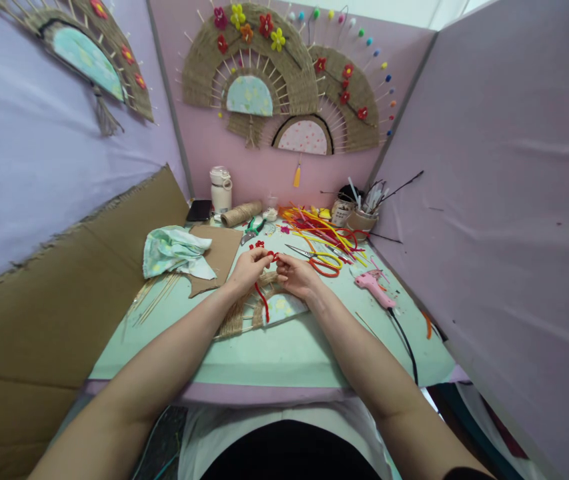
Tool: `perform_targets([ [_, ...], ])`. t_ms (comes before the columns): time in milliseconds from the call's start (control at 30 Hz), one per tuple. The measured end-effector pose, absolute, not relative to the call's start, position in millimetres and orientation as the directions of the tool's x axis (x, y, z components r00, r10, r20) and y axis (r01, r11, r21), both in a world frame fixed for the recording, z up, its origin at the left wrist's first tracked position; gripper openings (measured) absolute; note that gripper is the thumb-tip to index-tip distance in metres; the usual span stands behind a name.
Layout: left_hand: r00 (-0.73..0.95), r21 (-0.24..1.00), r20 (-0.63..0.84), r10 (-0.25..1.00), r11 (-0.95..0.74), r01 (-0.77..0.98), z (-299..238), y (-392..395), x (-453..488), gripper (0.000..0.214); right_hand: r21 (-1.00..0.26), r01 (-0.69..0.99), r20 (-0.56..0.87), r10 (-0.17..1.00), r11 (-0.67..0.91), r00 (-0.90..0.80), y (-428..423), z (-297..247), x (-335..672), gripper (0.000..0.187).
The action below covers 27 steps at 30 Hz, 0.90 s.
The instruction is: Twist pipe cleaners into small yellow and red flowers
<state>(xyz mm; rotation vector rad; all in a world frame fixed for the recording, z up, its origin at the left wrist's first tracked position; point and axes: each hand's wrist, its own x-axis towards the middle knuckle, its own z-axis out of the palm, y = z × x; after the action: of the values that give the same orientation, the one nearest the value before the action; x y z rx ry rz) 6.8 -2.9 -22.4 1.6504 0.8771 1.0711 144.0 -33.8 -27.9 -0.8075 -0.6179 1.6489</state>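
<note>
My left hand [249, 270] and my right hand [295, 274] meet over the middle of the table, fingers pinched. Between their fingertips is a red pipe cleaner [266, 307], bent at the top, with its tail hanging down. Below the hands lies a half-round fan of twine wound on sticks [231, 321], with a pale floral cloth [284, 308] at its centre; the hands hide part of it. Small red pipe-cleaner flowers [259, 245] lie just beyond my left hand. Scissors with red and yellow handles [321, 261] rest right of my right hand.
A pink glue gun [375, 288] with a black cord lies at right. Loose pipe cleaners [314, 227], pliers [253, 230], a twine roll [241, 213] and a white bottle [221, 190] are behind. Cardboard [221, 253], crumpled cloth [174, 250] and thin sticks [159, 298] lie left. Finished fans [199, 77] hang on the wall.
</note>
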Motion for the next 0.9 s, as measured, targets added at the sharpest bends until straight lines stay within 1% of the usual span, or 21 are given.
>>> perform_targets([
  [67,0.375,0.990,0.140,0.917,-0.128,-0.058,-21,-2,6,0.024,-0.903,-0.427,-0.047,0.999,-0.044,-0.005,-37,-26,145,0.016],
  [100,0.393,0.992,0.097,0.915,-0.055,-0.115,-21,-2,5,0.025,-0.951,-0.304,0.047,0.998,0.056,0.035,-38,-24,147,0.019],
  [133,0.413,0.987,0.069,0.908,-0.002,-0.160,-20,-2,4,0.026,-0.972,-0.179,0.148,0.988,0.154,0.051,-40,-23,148,0.023],
  [200,0.448,0.976,0.047,0.893,0.054,-0.210,-19,-2,3,0.027,-0.946,0.032,0.325,0.945,0.324,0.036,-41,-21,150,0.027],
  [233,0.458,0.973,0.043,0.888,0.066,-0.220,-18,-3,3,0.027,-0.918,0.104,0.388,0.922,0.383,0.022,-41,-21,151,0.025],
  [300,0.464,0.973,0.038,0.885,0.073,-0.218,-18,-3,3,0.026,-0.871,0.189,0.463,0.887,0.453,0.010,-40,-20,153,0.016],
  [367,0.462,0.976,0.035,0.886,0.069,-0.206,-19,-3,3,0.026,-0.850,0.220,0.491,0.871,0.479,0.000,-39,-21,155,0.011],
  [500,0.480,0.982,0.038,0.876,0.056,-0.180,-22,-2,3,0.026,-0.809,0.263,0.532,0.845,0.526,-0.055,-37,-22,158,0.012],
  [600,0.490,0.989,0.039,0.871,0.037,-0.145,-24,0,3,0.027,-0.775,0.313,0.551,0.829,0.549,-0.091,-36,-24,159,0.008],
  [700,0.463,0.995,0.053,0.885,-0.006,-0.104,-25,0,4,0.028,-0.772,0.338,0.546,0.834,0.538,-0.080,-36,-25,160,0.006],
  [900,0.431,0.993,0.107,0.896,-0.079,-0.082,-24,-4,6,0.029,-0.769,0.388,0.527,0.848,0.508,-0.065,-37,-26,160,0.012],
])
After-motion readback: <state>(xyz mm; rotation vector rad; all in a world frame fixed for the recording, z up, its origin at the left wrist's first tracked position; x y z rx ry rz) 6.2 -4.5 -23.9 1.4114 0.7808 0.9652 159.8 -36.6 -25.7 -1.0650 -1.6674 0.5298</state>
